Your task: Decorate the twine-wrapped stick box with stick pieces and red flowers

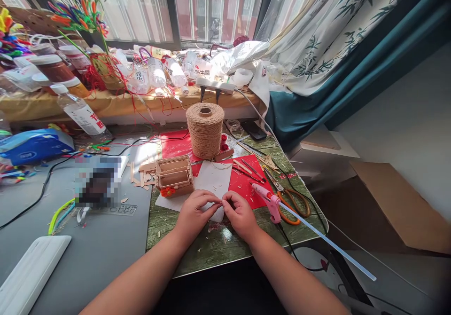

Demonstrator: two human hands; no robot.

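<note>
My left hand point(198, 214) and my right hand point(240, 215) meet fingertip to fingertip above the front of the table. Both are closed in a pinch; whatever lies between the fingers is too small to make out. Just beyond my left hand stands a small wooden box point(174, 175) built of sticks, with an orange-red decoration point(168, 191) at its front corner. White paper point(213, 178) lies beneath and behind the hands. To the right of my right hand a pink hot glue gun point(269, 200) rests with a long glue stick point(331, 241) out of its back.
A big twine spool point(205, 131) stands behind the box. Orange-handled scissors point(299, 204) lie by the glue gun, and red pens point(249, 170) on a red sheet point(243, 193). Wooden sticks point(143, 177) are scattered at left. Bottles point(82, 113) and a power strip point(215, 85) sit behind.
</note>
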